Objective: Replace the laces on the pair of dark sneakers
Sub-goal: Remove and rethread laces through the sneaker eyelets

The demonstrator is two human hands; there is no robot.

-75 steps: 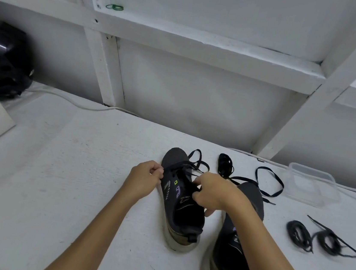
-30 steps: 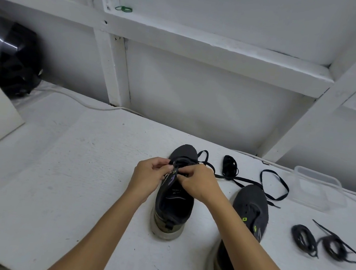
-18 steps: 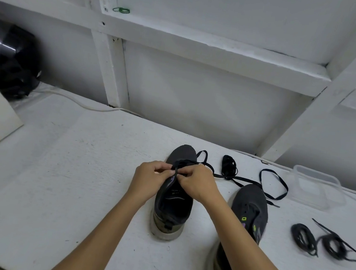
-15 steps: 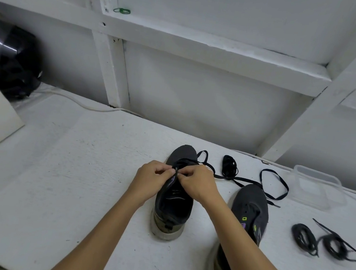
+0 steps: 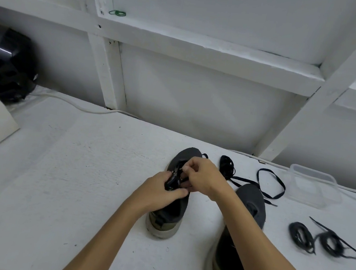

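Head view: on the white worktop (image 5: 61,165) stand two dark sneakers, the left sneaker (image 5: 169,205) under both hands. The left hand (image 5: 158,194) has shifted onto its tongue, fingers curled gripping, while the right hand (image 5: 203,178) pinches the lace (image 5: 175,179), so threading seems underway.

No readable text, label, brand, number or sign in head view. Dark grey fabric sneaker with pale sole under hands (image 5: 180,211): upper blurred, no lettering legible. Second dark grey sneaker with pale sole at right (image 5: 251,202): no legible marks. Clear plastic rectangular container (image 5: 314,185): plain, no label seen. Glossy black rounded object at far left (image 5: 4,64): only light streaks, no print legible.
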